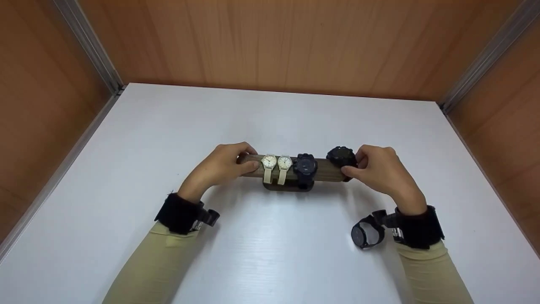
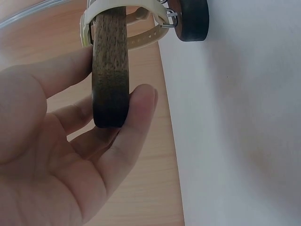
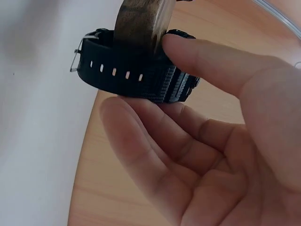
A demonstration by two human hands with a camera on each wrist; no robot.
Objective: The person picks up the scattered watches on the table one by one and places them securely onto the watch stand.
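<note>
A dark wooden bar (image 1: 320, 174) on a low stand carries two beige watches (image 1: 276, 164), a dark blue watch (image 1: 305, 168) and, at its right end, a black watch (image 1: 341, 157). My left hand (image 1: 248, 160) grips the bar's left end; in the left wrist view my left hand (image 2: 112, 87) has thumb and fingers round the bar (image 2: 110, 56), with a beige strap (image 2: 141, 40) behind. My right hand (image 1: 353, 165) pinches the black watch; in the right wrist view my right hand (image 3: 155, 84) has its thumb above and its fingers below the black watch's strap (image 3: 127, 77).
Another black watch (image 1: 366, 235) lies loose on the white table (image 1: 270, 118) beside my right wrist. Wooden walls close the table on the left, back and right. The stand's dark foot (image 2: 193, 21) rests on the table.
</note>
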